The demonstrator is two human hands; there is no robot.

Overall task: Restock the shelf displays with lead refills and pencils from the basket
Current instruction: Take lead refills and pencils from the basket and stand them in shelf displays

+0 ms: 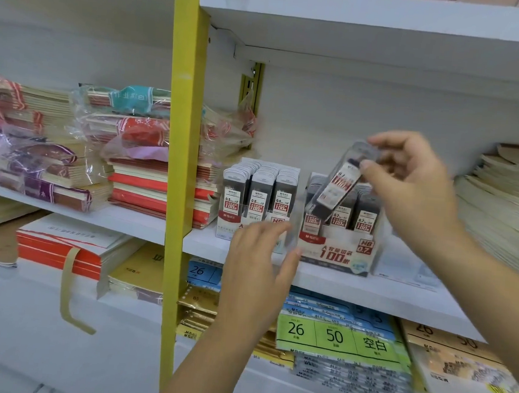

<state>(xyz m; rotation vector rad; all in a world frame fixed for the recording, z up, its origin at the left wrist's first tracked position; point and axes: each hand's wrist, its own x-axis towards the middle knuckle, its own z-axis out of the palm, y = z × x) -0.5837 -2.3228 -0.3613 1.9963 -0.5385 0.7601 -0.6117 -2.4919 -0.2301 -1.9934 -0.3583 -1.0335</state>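
White middle shelf (369, 289), front edge, just right of the yellow metal upright (181, 125):

- White-and-red cardboard display box marked HB 0.7 (338, 251), rows of upright dark refill cases inside.
- Matching cardboard display box marked 0.5 (258, 196), just to its left, three full rows, near the upright.
- Slim, clear plastic lead-refill case (338, 185) with a dark, red-and-white label, tilted with its top to the right, in the air above the 0.7 box's left rows.
- Right hand (410, 192): pinches the top of the case between thumb and fingertips.
- Left hand (261, 260): fingers straight and close together, thumb apart, at the front between the two boxes; blurred, so contact cannot be told.

Left end of the shelf: red and purple notebook stacks (164, 187), some plastic-wrapped. Right end: cream paper stacks (504, 204). Shelf below: green and blue index packs (333, 336).
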